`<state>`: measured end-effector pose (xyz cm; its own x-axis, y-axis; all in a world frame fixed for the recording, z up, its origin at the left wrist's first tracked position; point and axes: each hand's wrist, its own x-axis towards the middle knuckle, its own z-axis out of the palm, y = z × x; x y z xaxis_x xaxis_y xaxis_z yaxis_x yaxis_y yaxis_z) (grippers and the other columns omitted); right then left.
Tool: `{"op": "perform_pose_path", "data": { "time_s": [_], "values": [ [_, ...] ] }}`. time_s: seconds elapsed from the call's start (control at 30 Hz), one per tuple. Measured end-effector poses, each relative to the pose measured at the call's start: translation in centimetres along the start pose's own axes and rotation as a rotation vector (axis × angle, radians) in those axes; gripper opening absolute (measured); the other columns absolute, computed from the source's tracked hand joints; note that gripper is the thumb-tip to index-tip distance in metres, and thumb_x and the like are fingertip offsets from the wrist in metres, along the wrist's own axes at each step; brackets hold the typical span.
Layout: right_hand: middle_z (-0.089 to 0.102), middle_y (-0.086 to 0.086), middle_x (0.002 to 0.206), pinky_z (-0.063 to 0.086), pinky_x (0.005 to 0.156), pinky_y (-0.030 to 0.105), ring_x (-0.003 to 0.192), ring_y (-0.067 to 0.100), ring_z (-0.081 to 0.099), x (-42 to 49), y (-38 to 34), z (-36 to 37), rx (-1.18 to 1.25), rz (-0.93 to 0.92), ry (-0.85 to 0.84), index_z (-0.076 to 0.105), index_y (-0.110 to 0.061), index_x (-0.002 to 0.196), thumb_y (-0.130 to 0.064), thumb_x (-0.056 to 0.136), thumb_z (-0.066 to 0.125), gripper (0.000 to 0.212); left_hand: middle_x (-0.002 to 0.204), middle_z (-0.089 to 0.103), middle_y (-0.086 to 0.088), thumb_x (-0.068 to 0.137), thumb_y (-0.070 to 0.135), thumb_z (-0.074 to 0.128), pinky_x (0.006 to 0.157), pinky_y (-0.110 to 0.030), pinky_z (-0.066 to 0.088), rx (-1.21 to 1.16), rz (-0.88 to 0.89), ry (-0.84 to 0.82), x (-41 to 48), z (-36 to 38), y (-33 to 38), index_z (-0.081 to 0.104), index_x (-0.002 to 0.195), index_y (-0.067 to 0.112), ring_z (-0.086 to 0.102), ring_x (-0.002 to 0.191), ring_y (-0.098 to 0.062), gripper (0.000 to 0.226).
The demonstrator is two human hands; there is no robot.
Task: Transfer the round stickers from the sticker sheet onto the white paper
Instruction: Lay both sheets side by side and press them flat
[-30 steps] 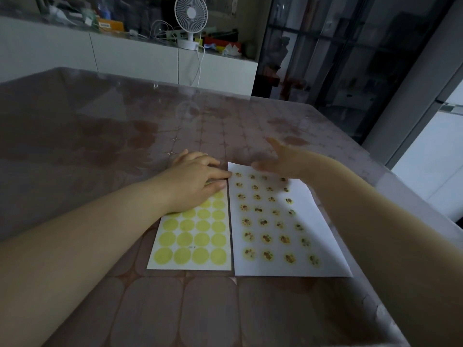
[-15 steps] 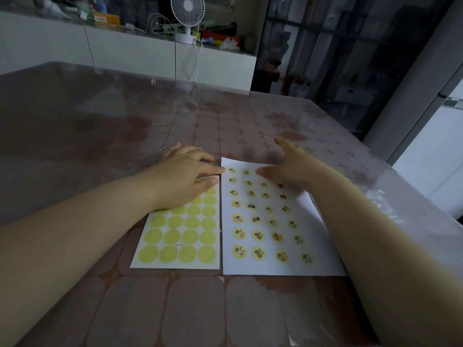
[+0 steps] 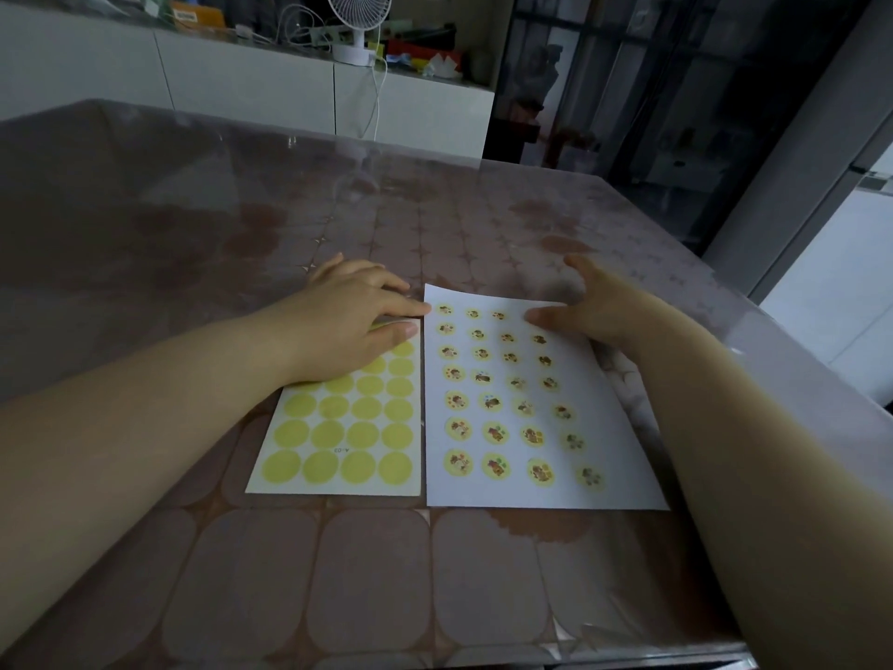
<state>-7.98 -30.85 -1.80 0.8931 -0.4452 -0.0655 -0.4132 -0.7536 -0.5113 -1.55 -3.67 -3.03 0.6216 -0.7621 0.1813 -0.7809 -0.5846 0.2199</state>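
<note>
Two pages may slip: left hand's point(image 3: 349, 325) straight fingers press the sticker sheet point(image 3: 338, 440), right hand's point(image 3: 599, 308) spread fingers the white paper point(image 3: 626, 459).

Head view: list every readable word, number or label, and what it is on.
"A-03", small, upside down, reading uncertain: on the sticker sheet, between its two nearest rows.
Orange box on the counter: label too blurred to read.
Round stickers on the white paper: pictures, no readable text.

Right hand point(image 3: 599, 307), a second ago in the air, now down at the white paper's point(image 3: 621, 427) far edge.
</note>
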Motion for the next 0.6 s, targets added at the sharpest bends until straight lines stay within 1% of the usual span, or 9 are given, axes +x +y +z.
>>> {"op": "perform_pose_path", "data": {
  "time_s": [0.03,0.1,0.13,0.17,0.2,0.27,0.4,0.47,0.6],
  "values": [
    [0.020,0.004,0.153,0.028,0.110,0.048,0.137,0.030,0.025,-0.1,-0.1,-0.1,0.034,-0.013,0.002,0.016,-0.032,0.146,-0.051,0.070,0.072,0.096,0.145,0.037,0.012,0.097,0.043,0.035,0.115,-0.033,-0.006,-0.001,0.001,0.001,0.0,0.0,0.0,0.044,0.134,0.043,0.018,0.141,-0.011,0.038],
    [0.024,0.002,0.150,0.032,0.107,0.043,0.135,0.028,0.029,-0.5,-0.6,-0.4,0.157,-0.042,0.033,0.023,-0.033,0.144,-0.045,0.079,0.067,0.079,0.145,0.038,0.012,0.097,0.042,0.036,0.116,-0.033,-0.006,-0.002,0.008,0.009,0.0,0.0,0.0,0.045,0.134,0.043,0.017,0.141,-0.011,0.038],
    [0.027,0.002,0.149,0.034,0.106,0.042,0.133,0.028,0.031,-0.8,-1.0,-0.4,0.195,-0.057,0.062,0.027,-0.033,0.143,-0.043,0.082,0.063,0.071,0.145,0.038,0.011,0.097,0.042,0.036,0.116,-0.033,-0.005,-0.001,0.012,0.014,0.0,0.0,0.0,0.045,0.134,0.042,0.017,0.141,-0.011,0.038],
    [0.028,0.003,0.148,0.034,0.106,0.043,0.133,0.028,0.031,-1.0,-1.5,-0.3,0.182,-0.074,0.089,0.028,-0.032,0.142,-0.043,0.084,0.061,0.068,0.145,0.038,0.011,0.097,0.042,0.037,0.116,-0.034,-0.005,0.000,0.016,0.019,0.0,0.0,0.1,0.046,0.134,0.042,0.017,0.141,-0.011,0.038],
    [0.027,0.004,0.149,0.032,0.107,0.047,0.134,0.029,0.029,-1.3,-2.1,0.0,0.136,-0.096,0.098,0.026,-0.030,0.143,-0.045,0.084,0.060,0.070,0.145,0.038,0.011,0.097,0.042,0.037,0.116,-0.033,-0.005,0.000,0.018,0.023,0.0,0.0,0.1,0.046,0.134,0.041,0.016,0.141,-0.011,0.038],
    [0.022,0.005,0.152,0.027,0.109,0.051,0.138,0.031,0.022,-1.9,-3.8,1.0,0.038,-0.141,0.057,0.021,-0.027,0.145,-0.054,0.080,0.060,0.080,0.145,0.038,0.011,0.097,0.042,0.037,0.116,-0.034,-0.005,0.002,0.024,0.028,0.0,-0.1,0.1,0.047,0.134,0.040,0.015,0.142,-0.012,0.038],
    [0.015,0.006,0.154,0.020,0.111,0.048,0.140,0.032,0.013,-2.6,-6.4,3.2,-0.191,-0.186,-0.006,0.013,-0.026,0.147,-0.065,0.073,0.060,0.096,0.144,0.039,0.010,0.097,0.043,0.037,0.116,-0.035,-0.004,0.026,0.036,0.030,0.1,0.0,0.2,0.048,0.133,0.039,0.014,0.142,-0.013,0.039],
    [0.014,0.005,0.154,0.020,0.110,0.047,0.140,0.030,0.014,-2.6,-6.9,3.6,-0.223,-0.184,-0.033,0.012,-0.027,0.147,-0.066,0.069,0.063,0.101,0.145,0.038,0.010,0.096,0.044,0.037,0.116,-0.035,-0.005,0.030,0.030,0.027,0.1,-0.1,0.3,0.048,0.134,0.039,0.013,0.143,-0.013,0.039],
    [0.015,0.005,0.154,0.024,0.111,0.047,0.139,0.029,0.019,-2.2,-7.2,3.4,-0.157,-0.158,-0.077,0.013,-0.028,0.147,-0.063,0.066,0.069,0.104,0.146,0.037,0.009,0.096,0.044,0.037,0.116,-0.035,-0.005,0.036,0.030,0.022,0.1,-0.1,0.4,0.047,0.134,0.038,0.013,0.143,-0.014,0.039]
  ]
}}
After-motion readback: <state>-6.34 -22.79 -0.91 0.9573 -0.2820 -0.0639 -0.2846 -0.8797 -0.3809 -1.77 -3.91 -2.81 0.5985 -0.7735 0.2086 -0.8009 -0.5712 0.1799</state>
